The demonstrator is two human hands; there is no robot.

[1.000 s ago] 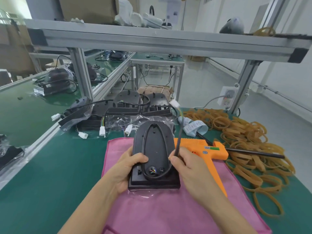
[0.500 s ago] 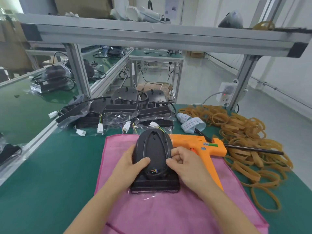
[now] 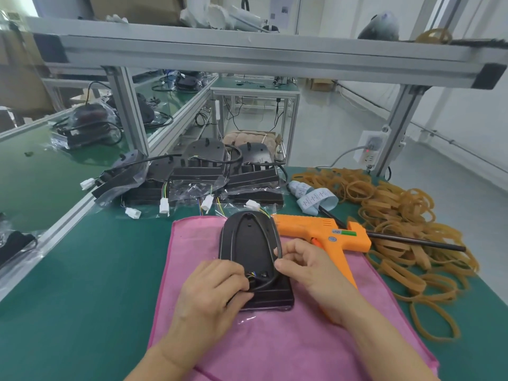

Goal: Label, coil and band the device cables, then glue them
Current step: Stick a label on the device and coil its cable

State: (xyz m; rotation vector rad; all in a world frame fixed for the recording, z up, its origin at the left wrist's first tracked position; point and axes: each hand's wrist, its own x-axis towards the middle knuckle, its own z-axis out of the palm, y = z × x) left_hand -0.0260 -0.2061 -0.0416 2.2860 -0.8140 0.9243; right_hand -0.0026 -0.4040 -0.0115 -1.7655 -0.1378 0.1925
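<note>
One device (image 3: 248, 243) lies on the pink cloth (image 3: 275, 347), its cable (image 3: 277, 244) pinched between right hand (image 3: 308, 266) fingers; left hand (image 3: 213, 287) fingers curl over the cable's base. Coiling looks half done; banding and gluing remain.

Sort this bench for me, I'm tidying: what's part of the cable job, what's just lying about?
In use: black plastic device, its black cable, orange glue gun, tan rubber bands, white label strip, pink cloth.

Lying about: white wall socket, cardboard box.
</note>
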